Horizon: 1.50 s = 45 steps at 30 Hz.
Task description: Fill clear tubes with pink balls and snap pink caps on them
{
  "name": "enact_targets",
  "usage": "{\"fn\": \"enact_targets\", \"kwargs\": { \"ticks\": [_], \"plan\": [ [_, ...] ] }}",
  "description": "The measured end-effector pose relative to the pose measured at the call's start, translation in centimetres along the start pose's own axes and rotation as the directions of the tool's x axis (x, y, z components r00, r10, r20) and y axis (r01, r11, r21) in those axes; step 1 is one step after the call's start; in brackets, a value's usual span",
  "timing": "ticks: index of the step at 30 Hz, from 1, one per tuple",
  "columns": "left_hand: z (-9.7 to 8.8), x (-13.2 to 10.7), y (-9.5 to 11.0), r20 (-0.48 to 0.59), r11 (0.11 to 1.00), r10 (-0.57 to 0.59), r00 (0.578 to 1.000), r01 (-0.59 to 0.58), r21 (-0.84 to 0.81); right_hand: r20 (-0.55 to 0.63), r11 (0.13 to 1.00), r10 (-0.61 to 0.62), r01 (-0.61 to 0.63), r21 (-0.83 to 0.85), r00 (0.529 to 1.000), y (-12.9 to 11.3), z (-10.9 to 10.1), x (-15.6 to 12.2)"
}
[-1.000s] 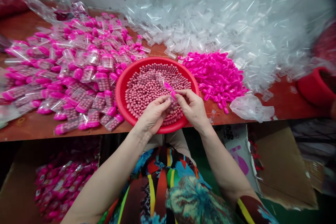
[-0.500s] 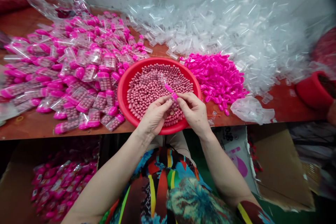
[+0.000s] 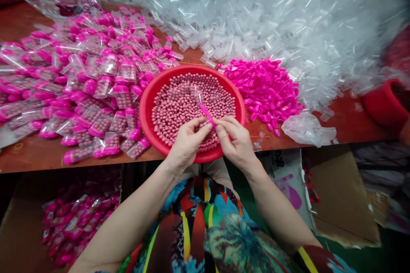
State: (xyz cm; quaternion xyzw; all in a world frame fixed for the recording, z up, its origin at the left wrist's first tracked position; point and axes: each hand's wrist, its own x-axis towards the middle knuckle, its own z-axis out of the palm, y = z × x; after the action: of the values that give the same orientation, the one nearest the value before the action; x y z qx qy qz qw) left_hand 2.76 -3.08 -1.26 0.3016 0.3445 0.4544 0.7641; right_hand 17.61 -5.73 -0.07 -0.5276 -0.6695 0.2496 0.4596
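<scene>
Above a red basin (image 3: pixel 144 113) of small pink balls (image 3: pixel 174 111), my two hands meet fingertip to fingertip. Between them is a bright pink plastic cap (image 3: pixel 205 110), tilted, with a shiny clear piece at its far end; whether the two are joined I cannot tell. My left hand (image 3: pixel 188 138) is closed, thumb and fingers pinching the cap's near end from the left. From the right, my right hand (image 3: pixel 235 138) is closed on the same end. The fingers hide part of what is held there.
Filled clear containers with pink caps (image 3: pixel 96 81) are heaped at left. Loose pink caps (image 3: pixel 265 89) lie right of the basin, before a large pile of clear empty containers (image 3: pixel 282 30). A crumpled clear bag (image 3: pixel 309 130), a red pot (image 3: pixel 386 104) and an under-table cardboard box (image 3: pixel 342 196) are at right.
Both hands stay over the basin, still pinching the pink cap. My right fingers have shifted slightly over its near end. The camera view has moved a little.
</scene>
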Motion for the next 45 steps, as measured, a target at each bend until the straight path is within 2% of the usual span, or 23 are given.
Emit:
{"fn": "enact_targets", "kwargs": {
  "ticks": [1,3,5,6,8,10,11,12,13,17,21,25,30,34,36,38,40,42,43,45],
  "plan": [
    [0.0,-0.2,0.3,0.048,0.999,-0.042,0.998,0.042,0.016,-0.007,0.99,0.097,-0.095,0.104,0.995,0.4,-0.4,0.3],
    [-0.1,-0.6,0.8,0.159,0.987,-0.145,0.977,0.132,0.087,0.011,0.901,0.296,-0.284,0.327,0.955,1.4,-0.8,1.4],
    [-0.1,-0.9,1.4,0.272,0.956,-0.26,0.926,0.208,0.207,0.147,0.763,0.413,-0.43,0.482,0.899,2.3,-0.6,3.1],
    [-0.1,-1.0,1.6,0.313,0.935,-0.31,0.897,0.228,0.273,0.263,0.7,0.422,-0.496,0.514,0.868,2.6,-0.4,4.0],
    [0.0,-1.0,1.9,0.336,0.898,-0.376,0.863,0.251,0.361,0.526,0.593,0.376,-0.634,0.496,0.763,2.8,0.3,5.8],
    [0.0,-0.8,2.0,0.294,0.891,-0.388,0.873,0.274,0.362,0.692,0.539,0.304,-0.717,0.442,0.655,2.6,0.7,7.0],
    [0.1,-0.7,1.9,0.262,0.899,-0.377,0.889,0.283,0.334,0.726,0.53,0.276,-0.73,0.431,0.63,2.4,0.6,7.4],
    [0.1,-0.5,1.9,0.235,0.91,-0.364,0.901,0.29,0.297,0.739,0.53,0.254,-0.729,0.433,0.624,2.2,0.4,7.5],
    [0.1,-0.4,1.8,0.213,0.921,-0.353,0.911,0.298,0.252,0.73,0.542,0.243,-0.713,0.444,0.639,2.0,0.1,7.4],
    [0.3,0.3,1.4,0.145,0.943,-0.333,0.932,0.331,0.035,0.546,0.699,0.291,-0.565,0.439,0.786,1.5,-0.9,5.8],
    [0.3,0.8,1.1,0.115,0.938,-0.332,0.936,0.34,-0.062,0.393,0.736,0.354,-0.512,0.442,0.849,1.8,0.5,4.5],
    [0.0,1.1,0.9,0.061,0.93,-0.344,0.937,0.349,-0.114,0.277,0.85,0.253,-0.35,0.394,0.927,2.1,2.1,4.2],
    [-0.2,0.9,1.0,0.05,0.93,-0.346,0.937,0.349,-0.116,0.272,0.877,0.234,-0.324,0.356,0.933,2.4,3.1,4.1],
    [0.0,1.0,1.0,0.023,0.935,-0.322,0.946,0.322,-0.147,0.166,0.857,0.294,-0.337,0.39,0.941,2.9,3.3,4.6],
    [0.1,1.2,1.1,-0.03,0.927,-0.323,0.946,0.31,-0.209,0.095,0.843,0.315,-0.324,0.429,0.945,2.9,3.0,4.8],
    [0.2,1.5,1.2,-0.124,0.924,-0.309,0.943,0.266,-0.275,0.056,0.87,0.283,-0.281,0.406,0.958,2.6,2.2,4.5],
    [0.2,1.7,1.2,-0.206,0.924,-0.267,0.941,0.189,-0.331,0.126,0.946,0.179,-0.206,0.249,0.976,2.3,1.5,3.6],
    [0.1,1.7,1.2,-0.226,0.92,-0.229,0.947,0.134,-0.369,0.241,0.998,0.061,-0.065,0.007,0.969,2.1,1.0,2.6],
    [0.0,1.7,1.1,-0.217,0.918,-0.222,0.951,0.129,-0.375,0.274,0.994,0.014,0.016,-0.105,0.962,2.1,1.0,2.2],
    [-0.3,1.7,1.0,-0.191,0.924,-0.221,0.956,0.143,-0.355,0.269,0.956,-0.063,0.135,-0.259,0.961,2.2,1.1,1.7]
  ]
}}
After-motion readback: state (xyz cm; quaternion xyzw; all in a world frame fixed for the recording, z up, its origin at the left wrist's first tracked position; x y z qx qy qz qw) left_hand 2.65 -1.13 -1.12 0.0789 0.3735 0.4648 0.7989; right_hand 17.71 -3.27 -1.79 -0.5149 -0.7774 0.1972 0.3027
